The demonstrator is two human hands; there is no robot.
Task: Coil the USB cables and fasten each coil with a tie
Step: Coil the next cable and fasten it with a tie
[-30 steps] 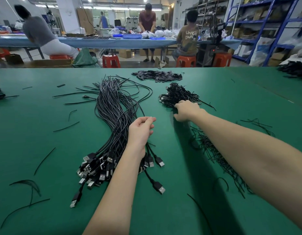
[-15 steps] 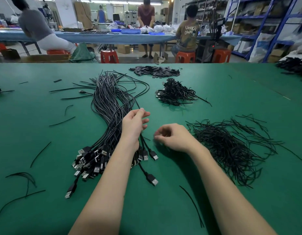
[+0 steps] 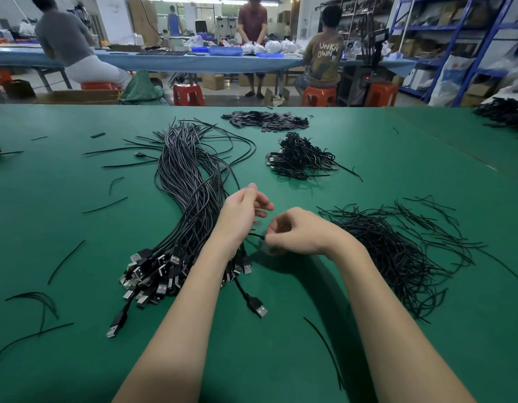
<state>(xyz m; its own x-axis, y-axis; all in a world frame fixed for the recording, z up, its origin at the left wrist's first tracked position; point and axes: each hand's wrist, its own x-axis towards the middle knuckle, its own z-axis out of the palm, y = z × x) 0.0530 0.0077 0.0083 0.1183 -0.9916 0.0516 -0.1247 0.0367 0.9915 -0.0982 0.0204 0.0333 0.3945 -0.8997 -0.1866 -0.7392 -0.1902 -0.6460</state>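
My left hand (image 3: 242,214) is raised over the middle of the green felt-covered desk (image 3: 368,359), wrist bent, back of the hand toward me, fingers loosely spread and only half curled — whether they hold a strand I cannot tell. My right hand (image 3: 298,231) sits just beside it, knuckles up, fingers curled in and pinching the end of a thin black cable (image 3: 255,235) that runs between the two hands. Both forearms reach in from the near edge and converge toward the centre. Under my left wrist lies the long bundle of black USB cables (image 3: 188,187), stretching from the far middle of the desk down to a heap of silver-tipped plugs (image 3: 153,274) toward the near left; one plug (image 3: 259,308) lies apart, nearer me. To the right of my right hand spreads a loose heap of thin black wire ties (image 3: 397,251). Farther back — toward the far edge — sits a small pile of finished black coils (image 3: 301,158), and beyond it a flat pile of dark strips (image 3: 266,120). Stray tie pieces (image 3: 65,260) lie scattered along the left side.
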